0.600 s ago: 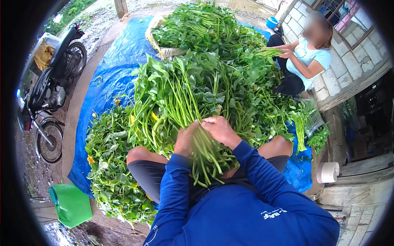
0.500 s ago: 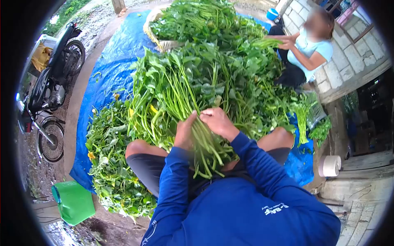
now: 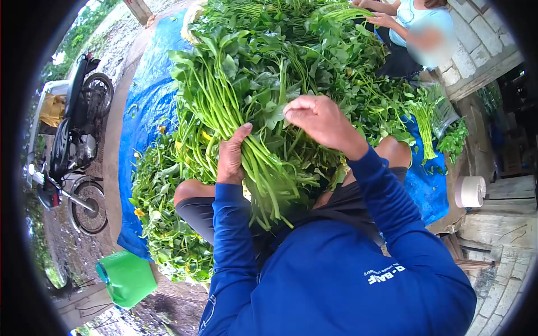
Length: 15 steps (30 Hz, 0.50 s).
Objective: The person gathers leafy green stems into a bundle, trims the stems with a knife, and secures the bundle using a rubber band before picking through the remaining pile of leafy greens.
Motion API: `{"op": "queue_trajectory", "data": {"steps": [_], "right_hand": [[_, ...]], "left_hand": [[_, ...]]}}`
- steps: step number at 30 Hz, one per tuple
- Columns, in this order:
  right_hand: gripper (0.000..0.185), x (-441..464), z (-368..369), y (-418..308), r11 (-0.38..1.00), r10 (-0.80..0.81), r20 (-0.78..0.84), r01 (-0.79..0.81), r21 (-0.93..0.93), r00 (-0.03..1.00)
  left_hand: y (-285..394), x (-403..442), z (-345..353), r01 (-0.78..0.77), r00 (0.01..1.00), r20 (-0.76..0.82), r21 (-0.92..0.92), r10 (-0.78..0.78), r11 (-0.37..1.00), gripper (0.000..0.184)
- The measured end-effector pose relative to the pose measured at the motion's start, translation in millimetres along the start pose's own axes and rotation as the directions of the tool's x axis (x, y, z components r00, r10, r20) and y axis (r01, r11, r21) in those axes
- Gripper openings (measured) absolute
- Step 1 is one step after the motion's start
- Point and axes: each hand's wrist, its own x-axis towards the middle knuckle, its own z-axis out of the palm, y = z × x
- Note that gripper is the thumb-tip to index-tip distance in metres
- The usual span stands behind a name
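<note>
My left hand point(image 3: 231, 155) is wrapped round a bunch of leafy greens point(image 3: 255, 162) with long pale-green stems. The leaves point up and away from me, while the stem ends hang towards my lap. To the right, apart from the bunch, my right hand point(image 3: 320, 124) is raised with its thumb and fingers drawn together in a pinch. Whatever may be between those fingertips is too small to make out. Beneath both hands spreads a large heap of the same greens point(image 3: 325, 67).
A blue tarp point(image 3: 147, 89) lies under the heap. Another person point(image 3: 417, 31) sits at the upper right holding stems. A tied bundle point(image 3: 426, 126) and a white roll-like object point(image 3: 471, 191) are on the right. A green container point(image 3: 128, 280) and a motorcycle point(image 3: 73, 140) stand on the left.
My right hand has left the bunch and moved up and right. My left hand, still gripping the bunch, has shifted slightly left. The view has also moved.
</note>
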Motion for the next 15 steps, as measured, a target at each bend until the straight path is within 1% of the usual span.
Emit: {"op": "queue_trajectory", "data": {"steps": [2, 3, 4, 5, 8, 9, 11, 12, 13, 14, 15], "right_hand": [[0.037, -23.0, -2.6, -37.7, 0.984, 0.113, 0.153, -0.088, -0.156, 0.982], [0.036, -34.7, -2.3, -54.3, 0.950, 0.239, 0.273, -0.166, -0.264, 0.932], [0.035, -45.9, 6.6, -37.5, 0.958, 0.055, 0.243, 0.018, -0.287, 0.969], [0.033, -56.2, 16.1, -19.9, 0.928, -0.134, 0.214, 0.198, -0.314, 0.968], [0.023, -75.5, 23.8, -19.7, 0.925, -0.325, 0.002, 0.318, -0.211, 0.946], [0.020, -84.3, 27.9, -21.1, 0.948, -0.315, -0.024, 0.313, -0.055, 0.949], [0.016, -98.6, 32.8, -25.3, 0.919, -0.294, -0.074, 0.303, 0.253, 0.953], [0.023, -105.0, 30.6, -23.4, 0.927, -0.246, 0.026, 0.227, 0.300, 0.969], [0.024, -105.6, 30.4, -23.7, 0.949, -0.200, -0.033, 0.202, 0.244, 0.979], [0.025, -104.5, 31.6, -25.8, 0.967, -0.153, -0.094, 0.169, 0.191, 0.984], [0.027, -102.1, 32.3, -29.2, 0.981, -0.110, -0.157, 0.133, 0.139, 0.981]], "left_hand": [[7.1, 0.3, -0.5, -0.026, 0.999, 0.040, -0.032, 0.028, 0.999, 0.027], [10.2, 0.1, 1.3, -0.047, 0.997, 0.053, -0.054, 0.050, 0.997, 0.028], [20.3, -10.1, 9.3, -0.016, 0.998, 0.062, -0.065, 0.020, 0.998, 0.030], [24.8, -13.5, 12.2, -0.069, 0.996, 0.059, -0.050, 0.072, 0.996, 0.031], [35.7, -15.9, 13.8, -0.117, 0.993, -0.006, -0.005, 0.117, 0.993, 0.029], [37.7, -14.8, 11.5, -0.125, 0.992, -0.022, 0.003, 0.125, 0.992, 0.028], [46.5, -18.4, 17.6, -0.167, 0.985, -0.053, 0.008, 0.167, 0.986, 0.024], [46.5, -8.7, 8.1, -0.151, 0.989, -0.003, -0.009, 0.151, 0.989, 0.029], [49.1, -7.1, 5.4, -0.125, 0.991, 0.044, -0.024, 0.125, 0.992, 0.035], [51.6, -7.7, 1.5, -0.078, 0.996, 0.043, -0.032, 0.079, 0.996, 0.039], [53.7, -8.5, 2.4, -0.065, 0.995, 0.070, -0.036, 0.067, 0.997, 0.042]]}}
